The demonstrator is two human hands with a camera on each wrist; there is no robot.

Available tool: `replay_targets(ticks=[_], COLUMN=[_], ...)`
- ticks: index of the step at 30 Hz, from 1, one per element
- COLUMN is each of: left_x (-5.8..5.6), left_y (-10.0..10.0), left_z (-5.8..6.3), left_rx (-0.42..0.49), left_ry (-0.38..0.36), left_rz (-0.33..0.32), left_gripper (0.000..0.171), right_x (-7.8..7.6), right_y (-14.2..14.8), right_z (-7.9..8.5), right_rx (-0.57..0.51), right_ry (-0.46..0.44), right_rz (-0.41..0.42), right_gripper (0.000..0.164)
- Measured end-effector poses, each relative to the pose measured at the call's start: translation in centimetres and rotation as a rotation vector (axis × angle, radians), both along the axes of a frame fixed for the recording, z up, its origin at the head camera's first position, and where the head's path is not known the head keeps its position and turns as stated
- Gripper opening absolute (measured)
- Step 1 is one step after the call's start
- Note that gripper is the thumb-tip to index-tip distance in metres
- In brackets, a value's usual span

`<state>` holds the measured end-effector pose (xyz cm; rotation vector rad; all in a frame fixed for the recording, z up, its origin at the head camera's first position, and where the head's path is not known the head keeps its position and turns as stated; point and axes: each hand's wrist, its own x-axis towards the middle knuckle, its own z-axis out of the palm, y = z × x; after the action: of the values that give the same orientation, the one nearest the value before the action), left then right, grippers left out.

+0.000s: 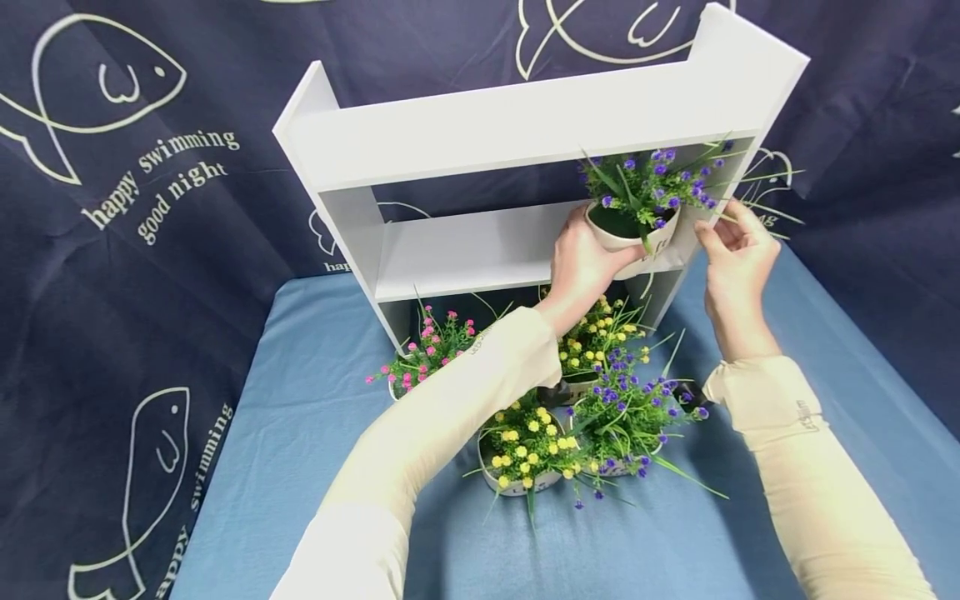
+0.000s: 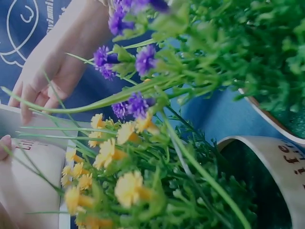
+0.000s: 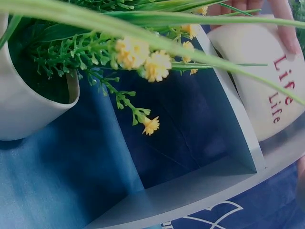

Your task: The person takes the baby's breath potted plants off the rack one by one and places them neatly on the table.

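Note:
My left hand (image 1: 581, 258) grips a cream flowerpot (image 1: 660, 242) with lettering on its side. Purple flowers and long grass blades (image 1: 652, 187) rise from it. The pot is tilted at the right end of the white shelf unit's middle board (image 1: 465, 250); in the right wrist view the lettered pot (image 3: 267, 81) shows fingers on it. My right hand (image 1: 742, 267) pinches the front edge of the unit's right side panel, thumb inside and fingers outside. The left wrist view also shows the right hand (image 2: 52, 71) at that panel, beyond purple and yellow flowers.
Several more flowerpots stand on the blue cloth (image 1: 307, 400): pink flowers (image 1: 431, 346) at the left, yellow ones (image 1: 600, 333) behind, yellow ones (image 1: 525, 450) and purple ones (image 1: 622, 417) in front. A dark fish-patterned curtain (image 1: 210, 50) hangs behind the unit.

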<state>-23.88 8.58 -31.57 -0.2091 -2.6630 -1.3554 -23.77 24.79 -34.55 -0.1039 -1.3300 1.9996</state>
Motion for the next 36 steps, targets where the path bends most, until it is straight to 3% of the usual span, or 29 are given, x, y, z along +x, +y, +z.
replay_targets(ticks=[8,15,25,36], left_x=[0.5,0.5,0.8,2.3], left_y=[-2.0,-3.3,-5.1,-6.6], left_z=[0.3,0.5,0.9,1.3], left_rx=[0.018,0.013,0.034,0.003], left_ry=[-0.06,-0.078,-0.098,-0.131], left_rz=[-0.055,-0.086,-0.12,-0.09], left_gripper=[0.091,0.086,0.078,0.091], right_x=[-0.2,0.3,0.2,0.1], right_y=[0.1,-0.1,0.0,-0.1], right_z=[0.0,0.0,0.1,-0.2], right_rx=[0.03,0.01,0.015,0.055], right_ry=[-0.052,0.03,0.01,0.012], right_rz=[-0.019,0.039,0.022,0.0], right_gripper=[0.041,0.04,0.041,0.041])
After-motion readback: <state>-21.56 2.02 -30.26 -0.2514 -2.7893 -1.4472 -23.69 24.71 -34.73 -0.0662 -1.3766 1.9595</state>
